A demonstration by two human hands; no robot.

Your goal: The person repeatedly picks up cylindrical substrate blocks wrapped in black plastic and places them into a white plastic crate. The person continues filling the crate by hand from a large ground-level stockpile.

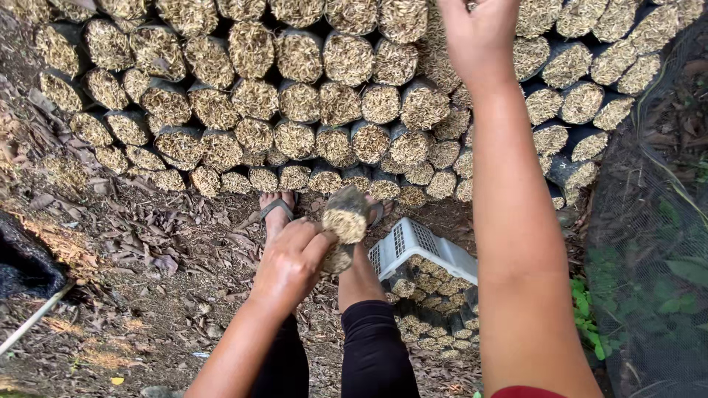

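Observation:
My left hand [289, 264] is shut on a small black bag packed with straw-coloured husk [346, 215], held low above my sandalled feet [276, 210]. A second such bag [338, 259] shows just under it against my palm. My right hand [478, 31] reaches far forward and rests on the stacked wall of filled black bags [295, 96], near its top middle. Its fingers run past the frame edge, so what they hold is hidden.
A white plastic crate [413, 247] with several filled bags lies by my right leg. Dry leaves cover the dirt floor [162, 250]. Black netting [649, 221] hangs at the right, with green plants behind it. A thin pipe [33, 318] lies at the lower left.

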